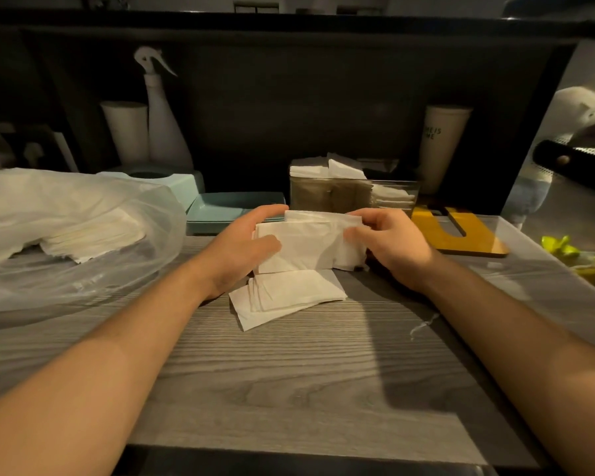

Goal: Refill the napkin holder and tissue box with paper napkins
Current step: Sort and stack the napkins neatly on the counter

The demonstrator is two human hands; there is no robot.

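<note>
White paper, soft and nearly weightless, was what both hands had to manage: a folded stack of napkins [303, 240] held upright on its lower edge over the grey wood-grain counter [289, 372]. The left hand [244, 247] curled round the stack's left end, thumb across the front face; the right hand [390, 242] pinched the upper right corner. More napkins [289, 293] lay flat just below, fanned slightly. Such sheets would likely slide apart and crumple if squeezed mid-face, so a grip at both ends, pressing the stack together, looked soundest. The clear napkin holder [354, 194] stood just behind, partly filled. The teal tissue box [182, 187] sat to its left, its lid [227, 214] apparently off beside it, and a plastic bag of napkins [66, 228] lay far left.
</note>
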